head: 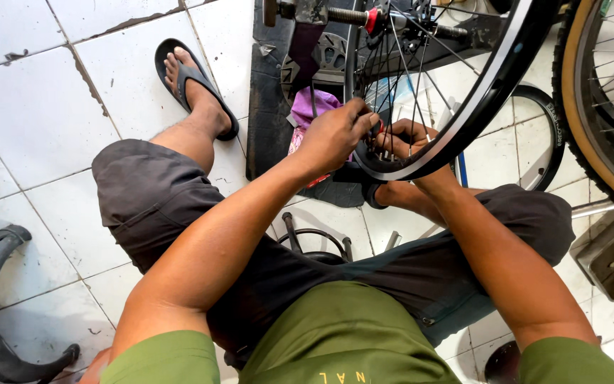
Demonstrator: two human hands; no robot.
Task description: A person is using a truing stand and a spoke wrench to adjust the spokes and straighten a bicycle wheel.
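The floor (37, 121) is made of white tiles with dirty grey joints and some cracks, and the person sits above it in dark shorts and a green shirt, with 1 foot in a dark sandal (195, 84) stretched forward. In front of the knees stands a bicycle wheel (463, 107), held up at its axle at the top of the picture. It has a black rim with a thin pale line along the edge, many thin silver spokes that cross each other, and no tyre on it. A small red part shows near the axle.

The left hand (335, 134) is closed at the lowest part of the rim, with the fingers pinched on something small at the spokes; what it is I cannot tell. The right hand (403, 139) is behind the spokes, just beside the left one, with the fingers curled at the inner side of the rim.

Behind the hands lies a purple cloth (310, 107) on a black mat (268, 121). At the right stands a second wheel (598, 107) with a tan and black tyre. A loose black tyre (552, 135) lies on the floor behind the rim.
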